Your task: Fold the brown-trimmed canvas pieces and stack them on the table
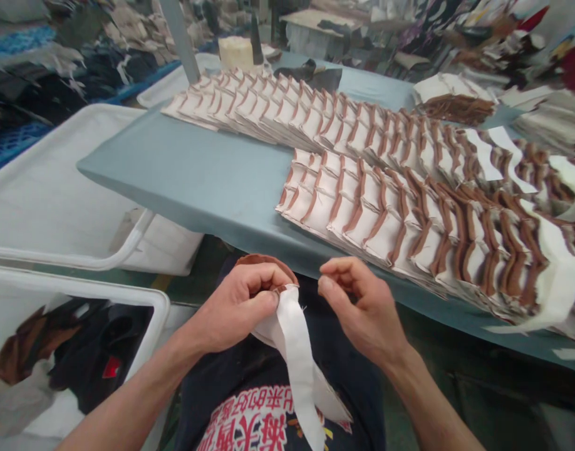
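My left hand [245, 304] pinches a brown and white fabric piece [269, 259] above my lap. A long white strip [297, 357] hangs down from the pinched edge, over my dark printed apron. Just right of the piece is my right hand [362, 304], apart from it, with fingers curled and thumb near the index finger; whether anything small sits between them is too fine to make out. Overlapping brown and white fabric pieces [337, 200] lie in a long row on the blue-grey table [188, 169], with a second row [269, 106] behind.
White strips [557, 282] lie over the rows at the right. A stack of pieces [451, 94] is at the back right. At the left are a large white bin [94, 113] and another bin [163, 307] holding dark and brown cloth. A grey post [180, 41] rises behind the table.
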The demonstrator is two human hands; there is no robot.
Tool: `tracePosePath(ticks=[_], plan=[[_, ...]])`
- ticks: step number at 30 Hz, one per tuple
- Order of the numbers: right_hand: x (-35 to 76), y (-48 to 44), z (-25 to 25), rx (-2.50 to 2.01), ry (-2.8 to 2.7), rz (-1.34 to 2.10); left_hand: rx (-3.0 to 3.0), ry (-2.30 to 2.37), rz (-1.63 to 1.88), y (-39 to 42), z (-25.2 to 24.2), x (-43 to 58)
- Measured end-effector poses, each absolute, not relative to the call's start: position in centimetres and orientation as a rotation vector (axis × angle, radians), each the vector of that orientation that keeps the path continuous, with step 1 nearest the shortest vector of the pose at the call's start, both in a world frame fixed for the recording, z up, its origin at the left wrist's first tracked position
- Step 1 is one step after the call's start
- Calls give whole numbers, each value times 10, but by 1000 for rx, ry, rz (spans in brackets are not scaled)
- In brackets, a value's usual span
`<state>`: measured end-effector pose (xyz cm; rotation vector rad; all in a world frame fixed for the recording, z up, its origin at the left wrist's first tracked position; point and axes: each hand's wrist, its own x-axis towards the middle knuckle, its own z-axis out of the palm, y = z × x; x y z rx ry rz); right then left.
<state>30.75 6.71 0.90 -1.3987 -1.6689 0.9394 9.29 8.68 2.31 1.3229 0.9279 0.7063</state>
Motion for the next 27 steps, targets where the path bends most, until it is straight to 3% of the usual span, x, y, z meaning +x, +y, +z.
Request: tracePosePath(ticks=[4, 9, 13, 21, 27], plan=[[304, 80, 41, -1073, -1895, 878, 1414, 884, 628, 89, 41, 90], [294, 101, 47, -816, -2230, 878, 1652, 879, 553, 81, 54, 83], [294, 104, 51, -877, -2424, 855, 1809, 958, 626, 74, 58, 78], [297, 100, 59, -1032, -2338, 1237, 1941, 1040, 708, 70, 55, 83], [296, 95, 48, -1145, -2237, 1246, 1704, 1026, 548, 81, 54, 82]])
